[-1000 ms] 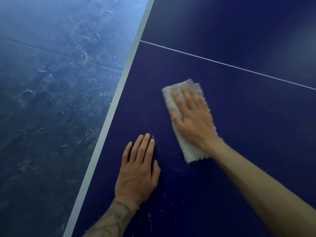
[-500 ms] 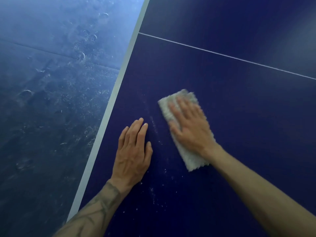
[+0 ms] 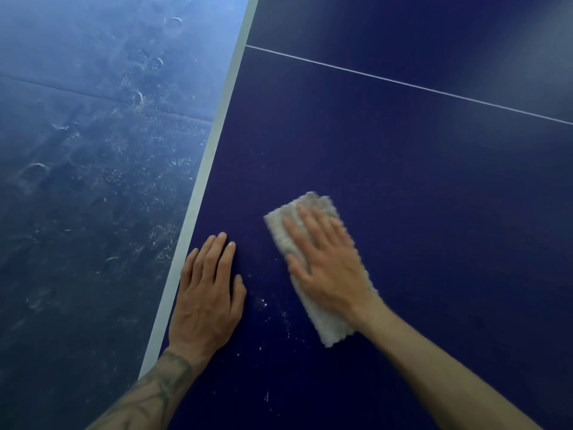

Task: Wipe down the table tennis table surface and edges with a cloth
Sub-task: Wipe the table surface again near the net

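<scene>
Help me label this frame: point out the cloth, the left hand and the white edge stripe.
cloth [image 3: 332, 328], head view, bare near end
left hand [image 3: 206, 301], head view, back of hand
white edge stripe [image 3: 213, 141], head view, mid-length

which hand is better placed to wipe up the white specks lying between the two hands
Right. The right hand lies flat on the cloth, just beside the specks. The left hand rests bare on the table by its white edge, holding nothing to wipe with.

No text, label or number is readable on the table [image 3: 403, 212].
</scene>
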`<state>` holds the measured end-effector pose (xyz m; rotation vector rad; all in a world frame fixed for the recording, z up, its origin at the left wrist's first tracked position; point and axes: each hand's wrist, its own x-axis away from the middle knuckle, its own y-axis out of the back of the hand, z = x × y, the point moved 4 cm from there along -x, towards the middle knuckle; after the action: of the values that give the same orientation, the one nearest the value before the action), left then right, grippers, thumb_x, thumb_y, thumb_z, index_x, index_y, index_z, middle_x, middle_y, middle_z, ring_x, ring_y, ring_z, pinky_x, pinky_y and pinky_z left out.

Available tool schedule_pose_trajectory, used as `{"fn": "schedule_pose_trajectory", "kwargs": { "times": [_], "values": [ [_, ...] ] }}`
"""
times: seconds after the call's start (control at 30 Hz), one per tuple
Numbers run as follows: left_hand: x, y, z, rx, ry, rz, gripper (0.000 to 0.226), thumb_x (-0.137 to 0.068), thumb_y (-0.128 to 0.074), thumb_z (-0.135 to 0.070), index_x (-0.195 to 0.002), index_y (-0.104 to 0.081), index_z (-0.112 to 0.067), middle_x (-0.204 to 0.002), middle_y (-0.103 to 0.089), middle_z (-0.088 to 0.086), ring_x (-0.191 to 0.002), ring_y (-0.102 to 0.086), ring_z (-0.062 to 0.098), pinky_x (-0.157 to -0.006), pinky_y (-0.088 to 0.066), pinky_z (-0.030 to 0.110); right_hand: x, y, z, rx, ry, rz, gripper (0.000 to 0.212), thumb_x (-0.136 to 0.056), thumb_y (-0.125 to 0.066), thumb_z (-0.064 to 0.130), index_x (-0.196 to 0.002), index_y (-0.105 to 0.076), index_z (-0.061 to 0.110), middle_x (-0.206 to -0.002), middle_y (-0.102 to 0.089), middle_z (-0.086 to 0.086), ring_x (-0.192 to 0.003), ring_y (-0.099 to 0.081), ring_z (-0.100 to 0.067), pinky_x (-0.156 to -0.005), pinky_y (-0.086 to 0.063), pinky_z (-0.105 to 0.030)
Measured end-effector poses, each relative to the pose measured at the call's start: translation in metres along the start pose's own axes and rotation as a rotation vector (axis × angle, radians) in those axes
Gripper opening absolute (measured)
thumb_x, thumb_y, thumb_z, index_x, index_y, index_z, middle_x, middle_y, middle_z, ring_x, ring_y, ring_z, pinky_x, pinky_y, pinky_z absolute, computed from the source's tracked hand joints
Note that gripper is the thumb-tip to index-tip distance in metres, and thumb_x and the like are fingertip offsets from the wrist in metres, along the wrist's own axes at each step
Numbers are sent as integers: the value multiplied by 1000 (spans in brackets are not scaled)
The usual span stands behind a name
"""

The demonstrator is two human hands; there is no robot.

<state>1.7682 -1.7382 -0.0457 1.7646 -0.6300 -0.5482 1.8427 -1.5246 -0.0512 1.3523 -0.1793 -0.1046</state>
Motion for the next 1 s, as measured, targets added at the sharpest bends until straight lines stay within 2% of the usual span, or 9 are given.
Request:
{"fn": "schedule_pose_trajectory", "kwargs": {
  "times": [0.13, 0.23, 0.3, 0.4, 0.5, 0.57, 0.67, 0.77, 1.0],
  "values": [
    [0, 0, 0, 14, 8, -4, 56, -103, -40, -27, -153, -46, -2, -165, -37, 14, -156, -32, 32, -128, -23, 52, -6, 17, -61, -44, -361, -5, 66, -111, -21, 55, -172, -6, 33, -180, 1, 2, -166, 6, -17, -135, -3, -48],
    [1, 1, 0, 30, 11, -18, 55, -102, -41, -26, -152, -46, -2, -164, -37, 15, -155, -32, 31, -128, -23, 52, -16, 13, -37, -71, -502, -59, 68, -109, -20, 54, -172, -6, 32, -180, 1, -2, -166, 5, -21, -135, -2, -50],
    [1, 1, 0, 28, 5, -21, 55, -102, -42, -25, -151, -47, -2, -164, -38, 15, -155, -32, 32, -128, -23, 52, -12, 3, 1, -66, -447, -81, 68, -110, -22, 51, -172, -7, 28, -180, 0, -5, -166, 3, -24, -134, -4, -51],
    [0, 4, -2, 22, -6, -35, 54, -101, -46, -23, -150, -48, -1, -162, -40, 17, -153, -35, 34, -128, -23, 52, 24, -16, 65, -65, -170, -68, 68, -112, -33, 45, -172, -12, 23, -180, -2, -5, -166, 0, -24, -134, -10, -53],
    [0, 6, -2, 37, 4, -26, 54, -101, -47, -22, -150, -47, 0, -162, -40, 17, -154, -34, 34, -129, -22, 52, 71, -24, 75, -41, -17, -12, 65, -113, -36, 47, -171, -19, 26, -180, -5, -3, -166, -4, -23, -132, -18, -53],
    [1, 7, -2, 39, 9, -12, 54, -102, -46, -23, -151, -46, -1, -163, -38, 17, -154, -33, 33, -129, -21, 52, 91, -19, 49, -26, -95, 4, 63, -114, -26, 49, -172, -15, 26, -180, -2, -2, -166, -3, -22, -132, -19, -54],
    [2, 8, -3, 40, 5, 2, 53, -103, -45, -23, -151, -45, -1, -163, -38, 17, -154, -32, 34, -129, -21, 53, 94, -6, 5, -50, -382, -26, 65, -112, -21, 51, -172, -10, 29, -180, 1, 1, -166, 4, -17, -134, -11, -52],
    [3, 9, -4, 51, 2, 3, 53, -104, -43, -24, -151, -44, -1, -163, -37, 17, -154, -32, 34, -128, -21, 53, 73, -5, 8, -99, -587, -62, 68, -110, -22, 53, -172, -5, 31, -180, 5, 1, -165, 10, -18, -134, -3, -51],
    [6, 14, -1, 145, -19, -1, 50, -106, -39, -22, -150, -47, 0, -162, -41, 18, -153, -35, 34, -128, -21, 52, 115, -41, 121, -72, -199, -109, 66, -112, -37, 46, -171, -18, 23, -180, -3, -3, -166, -4, -23, -133, -13, -52]
  ]
}}
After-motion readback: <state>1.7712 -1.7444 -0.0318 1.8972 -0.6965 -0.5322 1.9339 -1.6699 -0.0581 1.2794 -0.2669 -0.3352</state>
